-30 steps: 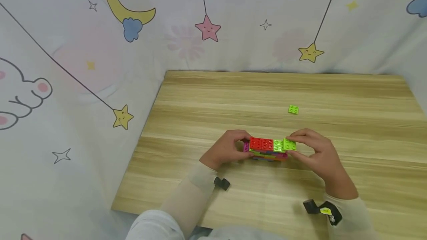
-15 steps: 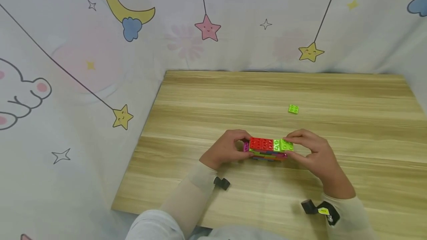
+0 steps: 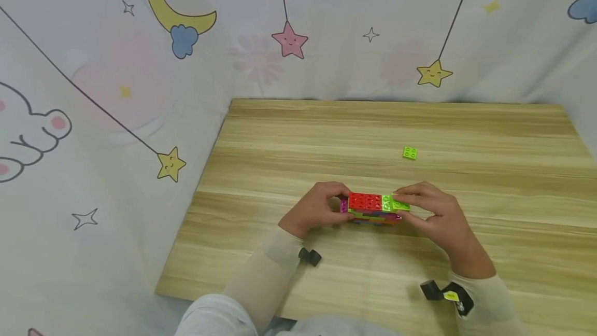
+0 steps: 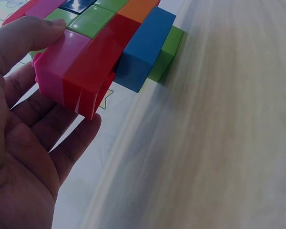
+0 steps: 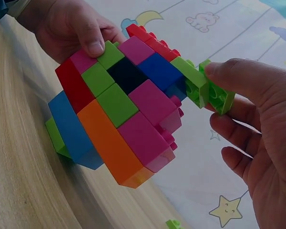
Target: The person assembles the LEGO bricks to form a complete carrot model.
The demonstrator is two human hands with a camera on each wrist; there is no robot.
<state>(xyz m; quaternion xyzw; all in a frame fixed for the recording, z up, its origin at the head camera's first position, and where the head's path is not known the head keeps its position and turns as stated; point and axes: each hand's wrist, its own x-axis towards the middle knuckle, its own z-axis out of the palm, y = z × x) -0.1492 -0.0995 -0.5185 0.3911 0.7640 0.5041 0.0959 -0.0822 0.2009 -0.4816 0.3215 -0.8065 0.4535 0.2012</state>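
Note:
A wall of toy building bricks [image 5: 117, 105] in pink, red, green, blue and orange stands across the near middle of the table. My left hand [image 3: 313, 207] grips its left end, thumb on the near face and fingers behind. Red bricks [image 3: 365, 201] and a thin green brick [image 3: 386, 203] form the top row. At the upper right end, my right hand [image 3: 436, 211] pinches another green brick [image 5: 222, 99] between thumb and fingers. This one sits right beside the top row's green brick and juts out past the wall's end; whether its studs are joined is unclear.
A loose green brick [image 3: 410, 153] lies on the wooden table [image 3: 289, 139] beyond the wall. A printed curtain [image 3: 336, 66] hangs along the table's back and left edges. Black wrist cameras [image 3: 310, 256] are strapped to both forearms.
My right hand has shifted slightly left with the green brick, bringing it closer to the top row. Its fingertips now cover more of the brick. The left hand has kept still.

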